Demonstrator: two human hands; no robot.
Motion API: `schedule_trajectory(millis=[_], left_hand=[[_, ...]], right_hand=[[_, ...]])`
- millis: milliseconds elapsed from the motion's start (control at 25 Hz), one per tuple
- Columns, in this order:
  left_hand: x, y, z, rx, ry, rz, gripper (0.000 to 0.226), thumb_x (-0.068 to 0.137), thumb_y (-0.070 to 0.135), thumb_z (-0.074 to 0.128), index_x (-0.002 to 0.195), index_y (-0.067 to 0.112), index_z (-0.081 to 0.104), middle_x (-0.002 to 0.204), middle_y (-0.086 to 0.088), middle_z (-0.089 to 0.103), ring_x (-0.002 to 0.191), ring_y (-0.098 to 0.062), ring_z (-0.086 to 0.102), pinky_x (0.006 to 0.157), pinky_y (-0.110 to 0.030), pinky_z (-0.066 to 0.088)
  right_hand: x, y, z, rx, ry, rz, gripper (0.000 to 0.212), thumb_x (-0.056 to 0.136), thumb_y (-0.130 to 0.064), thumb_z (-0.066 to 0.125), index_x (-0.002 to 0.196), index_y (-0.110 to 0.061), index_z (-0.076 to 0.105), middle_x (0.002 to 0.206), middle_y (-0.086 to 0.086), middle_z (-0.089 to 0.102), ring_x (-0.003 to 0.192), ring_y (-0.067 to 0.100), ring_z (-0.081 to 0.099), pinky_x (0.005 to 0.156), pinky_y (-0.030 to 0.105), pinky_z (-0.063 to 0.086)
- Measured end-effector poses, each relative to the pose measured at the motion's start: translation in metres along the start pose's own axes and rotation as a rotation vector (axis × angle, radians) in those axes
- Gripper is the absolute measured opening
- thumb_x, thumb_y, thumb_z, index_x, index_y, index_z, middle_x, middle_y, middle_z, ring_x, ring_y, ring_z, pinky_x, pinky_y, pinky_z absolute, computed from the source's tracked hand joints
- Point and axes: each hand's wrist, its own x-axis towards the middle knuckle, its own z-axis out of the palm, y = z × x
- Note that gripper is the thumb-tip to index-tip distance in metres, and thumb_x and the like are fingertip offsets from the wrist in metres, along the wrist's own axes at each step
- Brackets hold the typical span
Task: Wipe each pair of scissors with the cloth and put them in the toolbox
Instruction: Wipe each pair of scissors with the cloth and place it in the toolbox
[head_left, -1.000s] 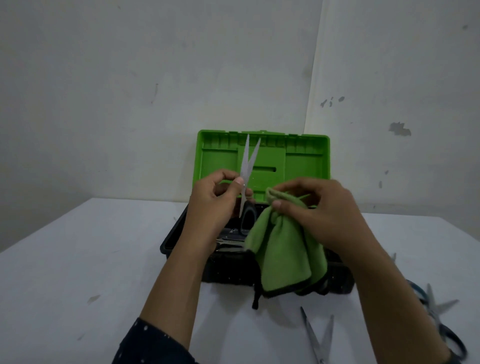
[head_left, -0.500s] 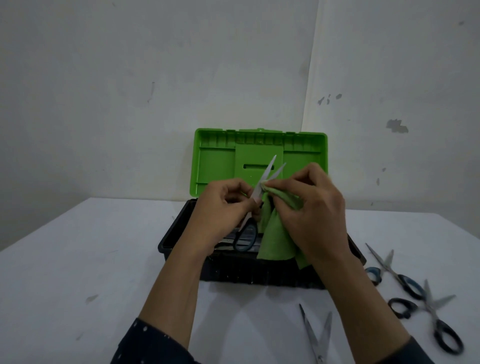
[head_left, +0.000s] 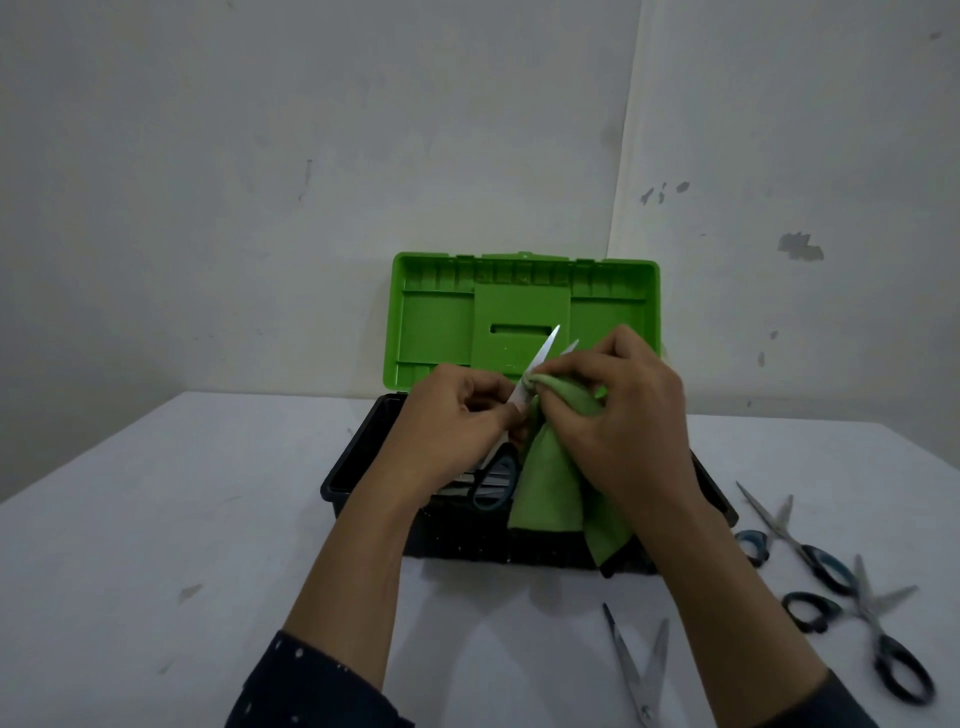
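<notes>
My left hand (head_left: 457, 415) grips a pair of scissors (head_left: 543, 356) near the pivot, its blades spread and pointing up to the right, its dark handle loop hanging below over the toolbox. A green cloth (head_left: 558, 483) is pinched in my right hand (head_left: 618, 410) against the blades close to the pivot, and the rest of the cloth drapes down. The black toolbox (head_left: 353, 462) stands behind my hands with its green lid (head_left: 436, 322) upright. Metal items lie inside the box, mostly hidden by my hands.
On the white table (head_left: 182, 519) to the right lie two blue-handled scissors (head_left: 800, 540) (head_left: 878, 634), both spread. Another pair of scissors (head_left: 639, 670) lies near the front edge beside my right forearm. Walls stand close behind the toolbox.
The scissors tilted from upright to leaning right. My right hand brought the cloth up from beside the blades onto them near the pivot.
</notes>
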Motion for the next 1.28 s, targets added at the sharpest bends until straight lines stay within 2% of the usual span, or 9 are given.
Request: schedule_trajectory(millis=[200,320,440,520,600,800,1000,1120,1280], left_hand=[[0.001,-0.002,-0.006,0.055,-0.075,0.016,0.01,0.089,0.017,0.067,0.081,0.015,0.074,0.067,0.001,0.072,0.061,-0.004,0.064,0.054,-0.012,0.04],[-0.001,-0.003,-0.003,-0.02,-0.113,-0.011,0.008,0.093,0.018,0.062,0.087,0.016,0.067,0.073,-0.003,0.074,0.055,-0.014,0.058,0.052,-0.02,0.04],[-0.001,-0.005,-0.007,-0.129,-0.1,0.008,0.011,0.098,0.021,0.055,0.099,0.014,0.063,0.077,-0.008,0.075,0.049,-0.038,0.046,0.048,-0.027,0.039],[-0.002,-0.006,-0.009,-0.252,-0.138,-0.003,0.02,0.099,0.021,0.051,0.101,0.007,0.065,0.074,-0.01,0.072,0.065,-0.047,0.061,0.062,-0.045,0.051],[-0.003,-0.006,-0.01,-0.331,-0.213,-0.04,0.028,0.098,0.022,0.047,0.101,0.002,0.066,0.072,-0.011,0.068,0.073,-0.036,0.067,0.072,-0.045,0.051],[-0.008,-0.004,-0.017,-0.271,-0.337,-0.056,0.031,0.095,0.025,0.049,0.098,0.002,0.07,0.064,-0.012,0.063,0.063,-0.028,0.067,0.062,-0.032,0.052],[-0.01,-0.002,-0.024,-0.161,-0.328,-0.031,0.02,0.083,0.028,0.065,0.093,0.011,0.071,0.067,-0.012,0.069,0.065,-0.027,0.067,0.073,-0.042,0.046],[-0.01,-0.003,-0.033,-0.109,-0.322,-0.032,0.034,0.068,0.019,0.083,0.098,0.011,0.068,0.08,-0.011,0.073,0.072,-0.025,0.069,0.077,-0.038,0.054],[-0.012,0.0,-0.037,0.213,-0.204,0.038,0.054,0.057,0.027,0.093,0.101,0.035,0.063,0.096,0.015,0.067,0.083,-0.011,0.07,0.078,-0.031,0.057]], right_hand=[[0.003,0.007,-0.003,-0.042,0.139,0.129,0.013,0.079,-0.022,0.078,0.091,-0.019,0.076,0.081,-0.001,0.05,0.07,0.011,0.048,0.059,0.005,0.034],[0.007,0.021,-0.015,-0.052,0.144,0.24,0.012,0.081,-0.025,0.077,0.093,-0.025,0.075,0.084,-0.003,0.052,0.073,0.01,0.052,0.061,0.003,0.032],[0.01,0.032,-0.028,0.177,-0.079,0.358,0.018,0.079,-0.035,0.08,0.096,-0.036,0.075,0.089,-0.003,0.065,0.081,0.015,0.065,0.071,0.018,0.051],[0.011,0.029,-0.032,0.393,-0.26,0.402,0.026,0.076,-0.036,0.081,0.101,-0.04,0.075,0.095,-0.002,0.071,0.088,0.019,0.07,0.078,0.033,0.059],[0.01,0.023,-0.033,0.552,-0.352,0.397,0.034,0.076,-0.032,0.081,0.108,-0.039,0.074,0.105,0.001,0.072,0.093,0.018,0.071,0.082,0.033,0.06],[0.011,0.024,-0.04,0.665,-0.5,0.268,0.056,0.078,-0.027,0.073,0.13,-0.044,0.059,0.103,-0.007,0.064,0.095,0.011,0.067,0.088,0.022,0.054],[0.011,0.028,-0.039,0.487,-0.387,0.135,0.028,0.083,-0.02,0.076,0.108,-0.031,0.073,0.103,-0.009,0.072,0.092,0.024,0.068,0.086,0.038,0.057],[0.009,0.034,-0.038,0.445,-0.347,0.161,0.023,0.082,-0.021,0.078,0.103,-0.03,0.074,0.101,-0.011,0.073,0.091,0.022,0.068,0.084,0.04,0.058],[0.007,0.044,-0.037,0.426,-0.248,0.239,0.018,0.081,-0.024,0.078,0.097,-0.032,0.074,0.095,-0.009,0.073,0.092,0.019,0.069,0.083,0.043,0.058]])
